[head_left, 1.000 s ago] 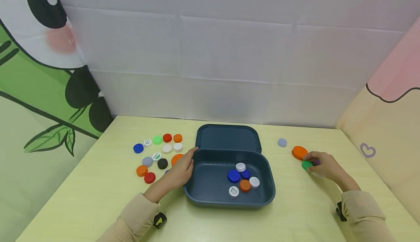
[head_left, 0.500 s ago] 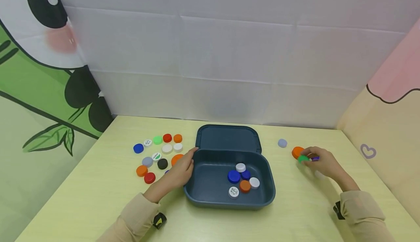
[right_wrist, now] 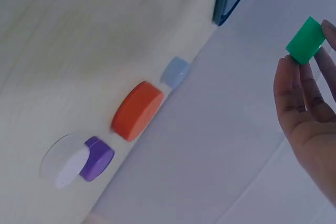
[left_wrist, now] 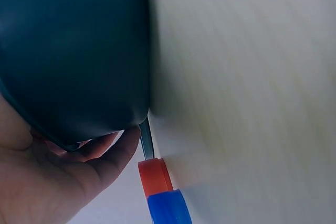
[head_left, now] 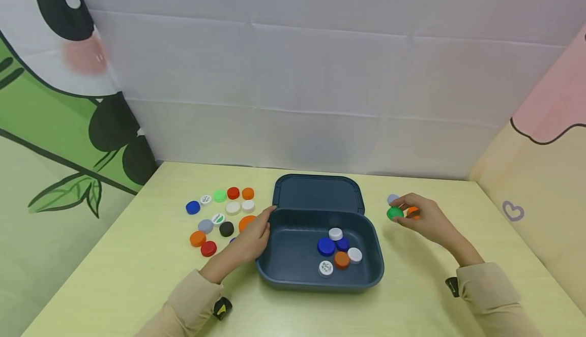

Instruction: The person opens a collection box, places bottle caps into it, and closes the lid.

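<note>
My right hand (head_left: 425, 216) pinches a green bottle cap (head_left: 395, 213) between thumb and fingertips; the right wrist view shows this green cap (right_wrist: 306, 41) lifted above the table. Under and behind that hand lie an orange cap (head_left: 413, 212) and a pale blue cap (head_left: 391, 198). A purple cap (right_wrist: 97, 158) and a clear-and-white round piece (right_wrist: 65, 161) show in the right wrist view. My left hand (head_left: 249, 238) grips the left rim of a dark blue plastic box (head_left: 293, 280). Several blue, white and orange caps sit inside the box, mostly toward its right.
Left of the box, several loose caps are spread out, among them a black cap (head_left: 226, 228) and a red cap (head_left: 208, 248). The box's lid (head_left: 318, 192) lies behind it on the pale table (head_left: 137, 271). A white cloth wall (head_left: 320, 72) rises behind the table.
My right hand has picked the green cap up from beside the purple one and carried it left, past the orange cap, toward the box. The left hand has stayed at the box's rim.
</note>
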`<control>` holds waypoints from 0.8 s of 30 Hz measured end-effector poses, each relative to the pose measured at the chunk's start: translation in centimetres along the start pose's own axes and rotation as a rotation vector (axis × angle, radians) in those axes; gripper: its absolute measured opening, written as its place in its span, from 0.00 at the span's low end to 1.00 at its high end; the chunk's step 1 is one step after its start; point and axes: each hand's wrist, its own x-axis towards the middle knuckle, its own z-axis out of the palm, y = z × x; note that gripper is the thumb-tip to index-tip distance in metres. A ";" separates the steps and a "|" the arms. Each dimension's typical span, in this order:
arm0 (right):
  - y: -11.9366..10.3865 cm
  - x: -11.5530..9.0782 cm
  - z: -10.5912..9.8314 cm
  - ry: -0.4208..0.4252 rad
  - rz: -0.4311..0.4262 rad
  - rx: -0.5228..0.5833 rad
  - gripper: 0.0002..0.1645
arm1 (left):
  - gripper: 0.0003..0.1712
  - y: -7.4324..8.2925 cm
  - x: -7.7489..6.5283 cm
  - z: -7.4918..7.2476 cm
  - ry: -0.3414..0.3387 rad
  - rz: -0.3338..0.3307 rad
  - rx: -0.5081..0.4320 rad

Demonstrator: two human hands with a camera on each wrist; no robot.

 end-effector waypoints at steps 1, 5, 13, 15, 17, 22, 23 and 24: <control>-0.5 0.2 0.2 -0.005 -0.021 0.006 0.16 | 0.26 0.0 0.0 0.0 0.001 0.000 -0.001; -2.2 0.7 1.3 -0.044 -0.083 0.022 0.17 | 0.26 0.0 0.0 0.0 0.001 -0.002 -0.005; -4.4 1.3 3.8 -0.164 -0.138 0.070 0.15 | 0.26 0.1 0.0 0.0 -0.002 -0.017 -0.016; -4.8 1.5 4.5 -0.194 -0.163 0.079 0.15 | 0.26 0.1 0.0 0.0 -0.002 -0.017 -0.015; -5.1 1.6 5.1 -0.218 -0.183 0.078 0.16 | 0.26 0.1 0.0 0.0 0.000 -0.017 -0.013; -6.0 1.7 6.3 -0.269 -0.227 0.043 0.15 | 0.26 0.1 -0.1 0.0 0.003 -0.019 -0.006; -6.1 1.8 6.5 -0.280 -0.235 0.035 0.15 | 0.26 0.2 -0.1 0.0 0.003 -0.019 -0.006; -6.2 1.8 6.8 -0.291 -0.244 0.028 0.15 | 0.26 0.2 -0.1 -0.1 0.002 -0.019 -0.007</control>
